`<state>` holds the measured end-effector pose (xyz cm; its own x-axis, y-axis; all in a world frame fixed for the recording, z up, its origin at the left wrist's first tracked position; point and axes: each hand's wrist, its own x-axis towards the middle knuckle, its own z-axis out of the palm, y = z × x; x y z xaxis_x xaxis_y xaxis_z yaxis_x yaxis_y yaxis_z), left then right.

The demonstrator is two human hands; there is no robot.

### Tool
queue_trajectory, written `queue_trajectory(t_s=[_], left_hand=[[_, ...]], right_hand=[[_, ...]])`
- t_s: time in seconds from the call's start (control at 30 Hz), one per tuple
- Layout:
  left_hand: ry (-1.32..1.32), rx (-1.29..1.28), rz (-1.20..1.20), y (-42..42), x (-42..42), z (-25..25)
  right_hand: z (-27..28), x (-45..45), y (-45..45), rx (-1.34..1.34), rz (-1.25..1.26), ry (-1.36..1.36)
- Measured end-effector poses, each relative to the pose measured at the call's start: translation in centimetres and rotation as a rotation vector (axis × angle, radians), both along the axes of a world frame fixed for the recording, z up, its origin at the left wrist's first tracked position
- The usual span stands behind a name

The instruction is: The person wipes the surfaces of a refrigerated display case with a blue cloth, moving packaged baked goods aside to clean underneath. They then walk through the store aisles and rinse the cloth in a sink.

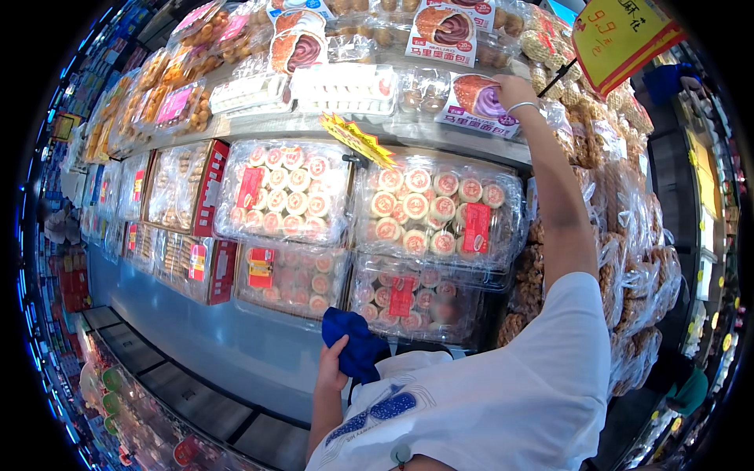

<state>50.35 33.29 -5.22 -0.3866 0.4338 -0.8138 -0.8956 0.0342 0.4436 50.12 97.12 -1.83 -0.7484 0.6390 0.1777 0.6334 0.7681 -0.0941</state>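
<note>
My left hand [334,362] grips a dark blue cloth [353,344] in front of my white shirt. My right arm, with a bracelet at the wrist, reaches up to the wooden shelf. There my right hand [513,93] holds the upper right edge of a bread package [478,106] with a purple-filled roll printed on it; some fingertips are hidden. Left of that package lie round rolls in clear plastic [422,91] and a clear tray of white pastries [344,88]. Below the shelf are clear packs of round pastries with red stamps [416,203].
A yellow price sign [621,44] on a black stand rises beside my right hand. Bagged fried twists [627,259] are piled along my right arm. A yellow starburst tag [358,140] juts from the shelf edge. Boxed biscuits [177,188] stand at the left, above the bluish floor [194,329].
</note>
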Motion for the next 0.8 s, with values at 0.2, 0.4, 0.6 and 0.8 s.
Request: queue_trajectory(t_s=[0.2, 0.4, 0.6, 0.8], left_hand=[[0.015, -0.034, 0.017, 0.7, -0.2, 0.3], [-0.008, -0.036, 0.051, -0.2, 0.2, -0.6], [-0.009, -0.073, 0.05, -0.1, 0.2, -0.6], [-0.044, -0.106, 0.065, -0.2, 0.1, -0.7]], right_hand=[[0.5, 0.0, -0.3, -0.141, -0.007, 0.048], [0.3, 1.3, -5.0, 0.23, -0.002, 0.549], [-2.7, 4.0, -6.6, 0.167, -0.073, 0.328], [-4.5, 2.5, -5.2, 0.259, -0.206, 0.194]])
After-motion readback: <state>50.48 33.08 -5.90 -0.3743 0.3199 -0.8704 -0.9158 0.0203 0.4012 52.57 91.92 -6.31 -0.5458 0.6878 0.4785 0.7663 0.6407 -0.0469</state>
